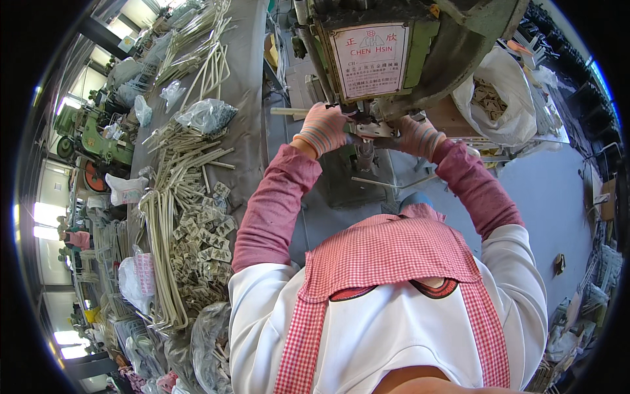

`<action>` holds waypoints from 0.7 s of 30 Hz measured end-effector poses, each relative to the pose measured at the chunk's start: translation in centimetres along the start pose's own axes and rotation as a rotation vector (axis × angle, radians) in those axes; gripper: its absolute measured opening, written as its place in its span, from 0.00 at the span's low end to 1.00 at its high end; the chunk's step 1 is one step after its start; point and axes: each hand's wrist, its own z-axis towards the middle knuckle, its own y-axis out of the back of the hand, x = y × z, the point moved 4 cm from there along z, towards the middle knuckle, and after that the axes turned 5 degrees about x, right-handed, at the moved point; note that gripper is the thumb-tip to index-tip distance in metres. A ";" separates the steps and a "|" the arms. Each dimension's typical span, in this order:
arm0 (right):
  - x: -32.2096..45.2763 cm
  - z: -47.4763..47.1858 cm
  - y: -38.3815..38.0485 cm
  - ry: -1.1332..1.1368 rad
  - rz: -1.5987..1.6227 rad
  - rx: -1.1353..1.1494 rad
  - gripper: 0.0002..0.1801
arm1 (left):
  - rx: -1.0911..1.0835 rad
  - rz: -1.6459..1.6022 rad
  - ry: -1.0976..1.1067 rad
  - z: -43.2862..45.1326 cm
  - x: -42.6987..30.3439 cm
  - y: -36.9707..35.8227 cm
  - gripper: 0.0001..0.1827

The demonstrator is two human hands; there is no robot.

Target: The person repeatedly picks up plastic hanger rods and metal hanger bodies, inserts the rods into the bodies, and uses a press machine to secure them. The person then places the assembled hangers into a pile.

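Observation:
Both hands wear striped knit gloves and work under the head of a green riveting press [374, 59]. My left hand [322, 129] is closed at the left of the tooling, and a pale metal tube [288, 112] sticks out to the left beyond it. A small metal bracket [375, 130] lies between the hands, right below the press's punch. My right hand [418, 138] grips at the bracket's right end; its fingertips are partly hidden by the machine. Below the hands, a thin bent rod [398, 186] crosses in front of the press's base.
On the left, a grey-covered table [246, 98] carries bent tubes [165, 256], a heap of small brackets [204, 241] and a plastic bag of parts [206, 116]. At right stands an open white sack [521, 108] of small parts. Another green machine [106, 135] is farther left.

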 end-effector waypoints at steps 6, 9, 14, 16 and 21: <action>0.3 -1.1 2.1 -0.035 0.144 0.029 0.36 | -0.040 -0.056 0.190 -1.5 2.3 1.3 0.18; -0.6 -0.6 0.1 -0.105 0.188 0.078 0.36 | -0.083 -0.069 0.258 -2.9 2.6 -0.5 0.18; -1.8 0.0 -1.2 -0.071 0.023 0.085 0.40 | -0.285 -0.099 0.275 -5.2 2.4 -1.7 0.24; -2.6 0.5 -1.4 -0.095 0.043 0.153 0.41 | -0.244 -0.063 0.304 -5.5 2.0 -1.6 0.26; -3.6 0.8 -2.0 -0.074 -0.053 0.086 0.41 | -0.184 -0.193 0.342 -6.0 3.0 -3.3 0.30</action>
